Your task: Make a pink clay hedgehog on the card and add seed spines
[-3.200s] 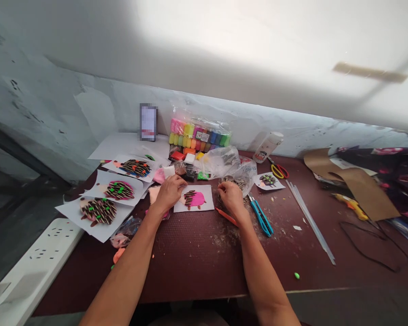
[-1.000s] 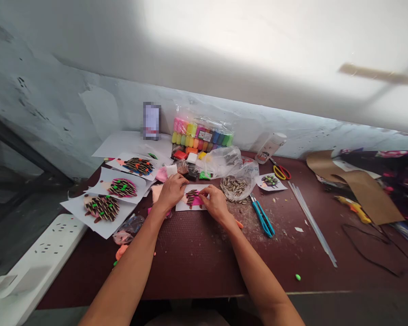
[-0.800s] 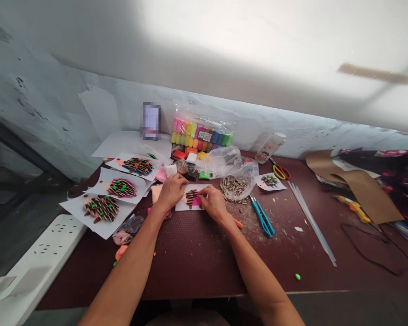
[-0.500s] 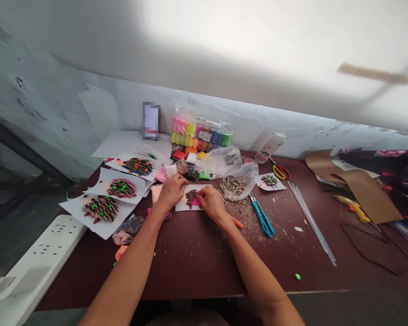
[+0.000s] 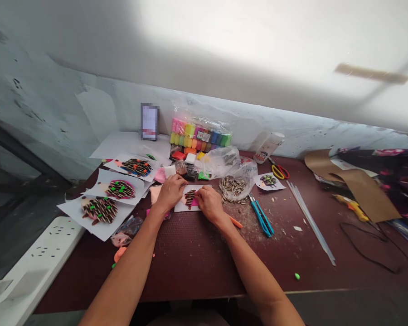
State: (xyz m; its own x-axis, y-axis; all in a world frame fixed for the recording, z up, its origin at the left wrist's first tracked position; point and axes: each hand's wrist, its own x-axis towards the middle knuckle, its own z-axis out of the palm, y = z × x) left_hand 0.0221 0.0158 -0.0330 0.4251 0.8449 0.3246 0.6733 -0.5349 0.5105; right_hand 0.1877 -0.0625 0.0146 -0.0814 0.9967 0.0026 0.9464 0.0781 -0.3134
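A small white card (image 5: 181, 206) lies on the dark red table, bearing a pink clay hedgehog shape (image 5: 195, 203) partly covered with rows of striped sunflower seeds (image 5: 189, 198). My left hand (image 5: 170, 194) rests at the card's left edge, fingers bent together and holding it. Over the right part of the pink clay, my right hand (image 5: 209, 203) has its thumb and fingertips pinched; whatever is between them is too small to make out. Just right of that hand, loose sunflower seeds (image 5: 234, 184) fill an open clear plastic bag (image 5: 246, 179).
Finished seed hedgehogs on paper (image 5: 100, 209) lie at left beside a white power strip (image 5: 51, 244). Clay packs (image 5: 200, 136), a phone (image 5: 150, 121) and a bottle (image 5: 269, 147) stand behind. At right are a blue cutter (image 5: 262, 218), scissors (image 5: 279, 171), glue sticks (image 5: 311, 222) and a glue gun (image 5: 354, 209).
The view has shifted very slightly. Both hands stay at the card, with the right fingertips still pinched over the pink clay.
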